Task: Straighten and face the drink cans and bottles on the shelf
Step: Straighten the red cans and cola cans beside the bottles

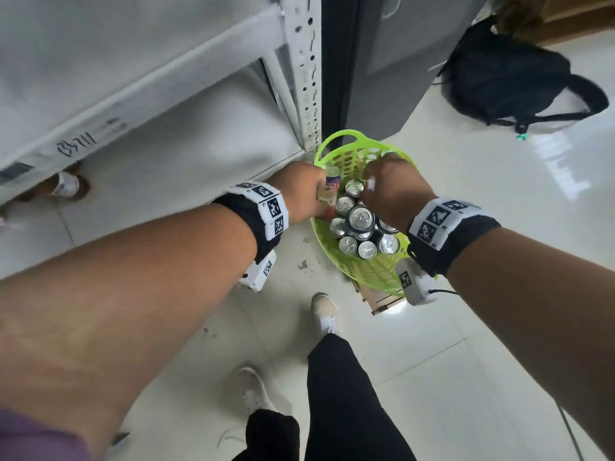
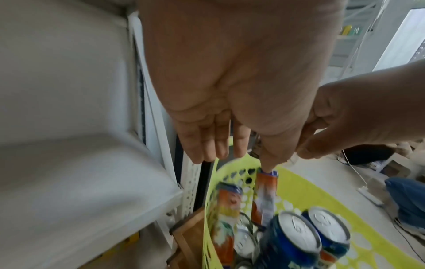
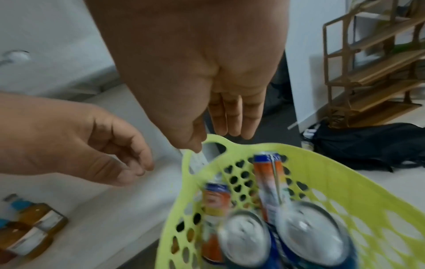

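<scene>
Far left, a white metal shelf unit (image 1: pixel 139 104) is seen, its boards bare in the head view apart from a handwritten label on one edge. On a low board, amber bottles (image 3: pixel 34 229) with blue caps are seen lying in the right wrist view.

Next, the left hand (image 1: pixel 304 193) is held at the left rim of a green basket (image 1: pixel 392 271). Fingers are seen straight and pointing down in its own wrist view, loosely curled in the right wrist view. An orange-labelled bottle (image 1: pixel 327 191) lies just beside it in the head view; whether it is gripped cannot be told.

The basket is set on a wooden stand (image 1: pixel 382 299) on the pale floor, just right of the shelf's upright post. Upright cans (image 1: pixel 361 219) with silver tops and blue sides are packed inside; two orange-labelled bottles (image 2: pixel 264 196) stand at the far end.

Right of centre, the right hand (image 1: pixel 392 194) is held over the cans. A small white object is seen at the thumb in the head view. Fingers appear straight in its wrist view; the grip cannot be told.

Far right, a black backpack (image 1: pixel 512 81) is noted on the floor.
</scene>
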A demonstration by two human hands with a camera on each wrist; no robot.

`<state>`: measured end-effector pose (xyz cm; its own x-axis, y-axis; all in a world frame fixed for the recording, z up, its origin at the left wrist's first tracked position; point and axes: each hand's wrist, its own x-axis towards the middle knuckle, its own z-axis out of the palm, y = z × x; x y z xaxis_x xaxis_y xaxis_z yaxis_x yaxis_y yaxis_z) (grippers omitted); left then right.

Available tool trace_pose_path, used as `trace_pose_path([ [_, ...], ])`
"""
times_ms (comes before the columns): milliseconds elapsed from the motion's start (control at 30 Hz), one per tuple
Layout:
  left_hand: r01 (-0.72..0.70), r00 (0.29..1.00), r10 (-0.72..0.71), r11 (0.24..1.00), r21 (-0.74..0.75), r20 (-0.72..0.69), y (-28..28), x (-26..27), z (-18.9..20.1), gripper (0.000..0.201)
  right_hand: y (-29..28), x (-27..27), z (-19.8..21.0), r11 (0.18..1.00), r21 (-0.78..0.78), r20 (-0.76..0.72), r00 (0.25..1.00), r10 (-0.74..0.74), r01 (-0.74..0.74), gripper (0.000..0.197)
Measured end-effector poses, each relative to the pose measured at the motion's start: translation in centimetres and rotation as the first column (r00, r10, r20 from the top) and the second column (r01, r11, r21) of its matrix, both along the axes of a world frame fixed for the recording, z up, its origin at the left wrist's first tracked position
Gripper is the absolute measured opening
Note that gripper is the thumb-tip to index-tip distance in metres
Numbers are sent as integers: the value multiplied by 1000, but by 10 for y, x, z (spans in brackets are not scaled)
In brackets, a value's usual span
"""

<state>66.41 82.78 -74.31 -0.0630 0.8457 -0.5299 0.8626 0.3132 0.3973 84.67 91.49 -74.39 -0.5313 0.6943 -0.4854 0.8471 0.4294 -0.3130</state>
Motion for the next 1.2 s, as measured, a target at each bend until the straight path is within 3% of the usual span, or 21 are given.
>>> trace_pose_path([
  [200,-73,993,86,987,144,-80,-43,-58,117,40,-36,-67,127,994,73,-94,991,91,-84,39],
  [367,-129,972,181,944,302,-152,-109,-119,256,44,-96,-134,249,960,217,-200,955,219,-175,39],
  [600,-75,927,249,856,512,-280,-242,-193,446,38,-209,-215,419,831,499,-298,853,429,-244,39],
  [700,-84,902,301,825,560,-309,-295,-216,512,28,-251,-242,481,767,604,-329,808,489,-218,34],
  [800,-16,860,332,777,629,-388,-352,-240,573,36,-297,-269,542,715,675,-354,770,530,-181,33],
  [1033,93,826,342,702,706,-448,-375,-268,641,39,-322,-296,612,652,749,-384,727,569,-114,35],
  [1200,116,825,352,661,741,-443,-354,-288,676,37,-301,-316,655,592,803,-361,731,579,-72,28],
])
